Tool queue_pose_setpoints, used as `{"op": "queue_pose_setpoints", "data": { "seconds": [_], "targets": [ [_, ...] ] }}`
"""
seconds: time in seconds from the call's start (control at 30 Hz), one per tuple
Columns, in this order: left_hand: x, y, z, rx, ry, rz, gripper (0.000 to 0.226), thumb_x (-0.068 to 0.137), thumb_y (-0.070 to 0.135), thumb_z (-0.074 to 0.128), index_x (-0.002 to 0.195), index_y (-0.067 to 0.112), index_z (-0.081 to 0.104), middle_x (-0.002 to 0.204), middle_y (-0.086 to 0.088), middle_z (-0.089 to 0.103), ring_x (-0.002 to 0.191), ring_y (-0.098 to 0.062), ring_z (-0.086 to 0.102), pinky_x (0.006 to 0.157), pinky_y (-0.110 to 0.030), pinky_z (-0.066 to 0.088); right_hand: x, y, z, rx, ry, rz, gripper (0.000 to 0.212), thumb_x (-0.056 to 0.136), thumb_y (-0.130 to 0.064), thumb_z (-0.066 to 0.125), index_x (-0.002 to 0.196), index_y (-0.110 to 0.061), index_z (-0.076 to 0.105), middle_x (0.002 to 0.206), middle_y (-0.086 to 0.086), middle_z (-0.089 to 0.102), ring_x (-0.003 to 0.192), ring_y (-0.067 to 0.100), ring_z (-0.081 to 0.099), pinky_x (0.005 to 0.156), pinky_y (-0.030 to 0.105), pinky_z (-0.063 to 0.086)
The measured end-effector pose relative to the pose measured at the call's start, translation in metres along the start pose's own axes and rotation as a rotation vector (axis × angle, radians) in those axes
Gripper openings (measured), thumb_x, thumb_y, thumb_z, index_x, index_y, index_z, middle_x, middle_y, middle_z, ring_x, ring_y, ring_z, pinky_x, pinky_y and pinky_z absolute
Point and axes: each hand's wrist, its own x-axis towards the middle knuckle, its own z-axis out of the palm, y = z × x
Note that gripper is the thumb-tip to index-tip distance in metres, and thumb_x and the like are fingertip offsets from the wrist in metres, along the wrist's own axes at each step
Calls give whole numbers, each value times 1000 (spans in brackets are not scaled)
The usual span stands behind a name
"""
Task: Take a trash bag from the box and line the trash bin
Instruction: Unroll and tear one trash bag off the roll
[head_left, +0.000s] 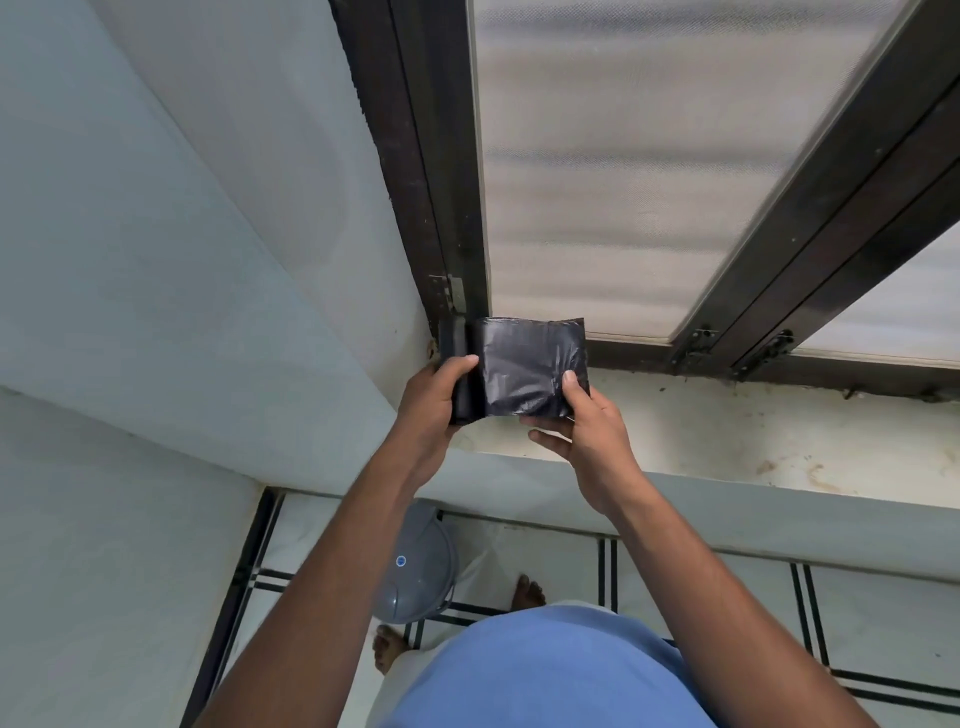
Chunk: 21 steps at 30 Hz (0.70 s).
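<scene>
Window sill behind one black trash-bag roll (524, 366), two hands' fingers curled around it: left hand (434, 402), right hand (587, 431).

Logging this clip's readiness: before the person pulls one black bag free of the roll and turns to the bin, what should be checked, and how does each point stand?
1. Left hand grips the rolled part of the black bag roll: ok.
2. Right hand pinches the unrolled free end: ok.
3. One bag separated from the roll: not ok, still joined.
4. Perforation line located: cannot tell, the plastic is too dark.
5. Grey trash bin within reach, on the floor below the left arm: ok.
6. Bin open and without a liner: cannot tell, only its domed top shows.
</scene>
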Motion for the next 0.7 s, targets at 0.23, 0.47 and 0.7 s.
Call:
{"op": "queue_pose_setpoints", "data": {
  "seconds": [0.23,0.47,0.7],
  "targets": [
    [-4,-2,-9,189,-47,85,54,99,50,78,147,29,65,136,6,76,128,-18,72,111,-43,60,-29,-16,6,-779,332,-580,94,102,-46,72,175,-15,21,180,6,30,166,25,24,135,42,24],
    [-12,-4,-9,114,-198,114,47,100,33,72,146,23,64,136,-8,77,128,-30,73,106,-54,59,-9,-69,29,-869,-281,-536,56,108,-55,64,156,-26,58,148,-9,69,138,8,62,119,41,51],
    [-22,-3,-19,-57,-128,-52,47,82,28,64,120,1,68,110,-16,71,102,-32,68,81,-43,53,16,-75,13,-828,-431,-419,29,98,-47,84,98,-19,81,82,6,79,70,12,68,70,32,54]
  ]
}}
